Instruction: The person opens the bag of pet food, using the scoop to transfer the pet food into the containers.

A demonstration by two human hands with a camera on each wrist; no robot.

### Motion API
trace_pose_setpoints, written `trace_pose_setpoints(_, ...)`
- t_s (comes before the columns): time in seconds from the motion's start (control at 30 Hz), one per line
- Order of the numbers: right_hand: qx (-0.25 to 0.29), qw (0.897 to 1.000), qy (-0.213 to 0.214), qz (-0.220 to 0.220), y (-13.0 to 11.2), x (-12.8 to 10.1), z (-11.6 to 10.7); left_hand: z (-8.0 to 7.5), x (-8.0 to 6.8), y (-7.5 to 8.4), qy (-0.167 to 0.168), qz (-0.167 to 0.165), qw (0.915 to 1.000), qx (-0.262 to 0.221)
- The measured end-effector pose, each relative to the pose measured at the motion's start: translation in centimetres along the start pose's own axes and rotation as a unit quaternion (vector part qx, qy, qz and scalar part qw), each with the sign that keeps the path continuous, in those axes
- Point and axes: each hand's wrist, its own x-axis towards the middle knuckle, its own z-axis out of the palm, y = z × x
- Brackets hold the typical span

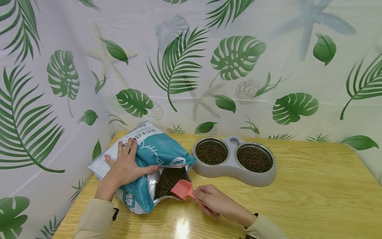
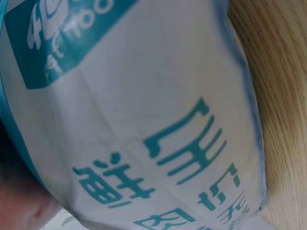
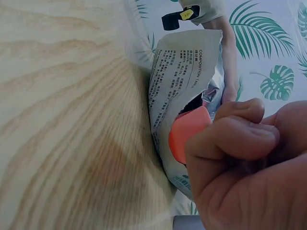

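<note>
A blue-and-white pet food bag (image 1: 165,147) lies on its side, its torn mouth facing the front right with brown kibble (image 1: 167,182) showing inside. My left hand (image 1: 126,166) rests on top of it, fingers spread, thumb stretched along the edge of the mouth. The left wrist view is mostly filled by the bag's printed side (image 2: 144,110). My right hand (image 1: 213,200) grips the handle of a coral-pink scoop (image 1: 182,189), whose head sits at the mouth's lower right edge. In the right wrist view curled fingers hide the handle, and the scoop head (image 3: 187,134) overlaps the opening.
A grey double feeder (image 1: 231,171) stands behind the right hand, its two metal bowls holding kibble (image 1: 212,154). Everything stands on a wood-grain table (image 1: 313,186). A leaf-printed cloth (image 1: 191,66) hangs behind and along the left side.
</note>
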Motion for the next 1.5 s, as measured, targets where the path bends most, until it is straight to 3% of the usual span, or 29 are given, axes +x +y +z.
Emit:
trace_pose_setpoints(0.5, 0.029, 0.999, 0.014, 0.0, 0.8, 2.2, 1.2, -0.3, 0.0, 0.2, 0.005, 0.001, 1.0, 0.0)
trace_pose_setpoints(0.87, 0.076, 0.997, 0.009, 0.001, 0.9, -0.2, -0.7, -0.3, 0.1, 0.1, 0.004, 0.001, 1.0, 0.004)
trace_pose_setpoints(1.03, 0.089, 0.996, -0.012, 0.001, 1.1, -1.4, -1.6, -0.3, 0.1, 0.1, 0.002, 0.001, 1.0, 0.001)
trace_pose_setpoints(1.2, 0.1, 0.993, -0.038, -0.045, 0.8, -2.7, -2.7, -0.2, 0.1, 0.0, 0.004, 0.0, 1.0, -0.001)
trace_pose_setpoints(1.37, 0.132, 0.982, -0.074, -0.114, 0.2, -3.6, -3.6, -0.1, 0.0, -0.1, 0.007, 0.0, 1.0, -0.001)
trace_pose_setpoints(1.5, 0.129, 0.98, -0.062, -0.136, 0.0, -4.4, -4.4, -0.1, -0.1, 0.0, 0.003, -0.002, 1.0, -0.003)
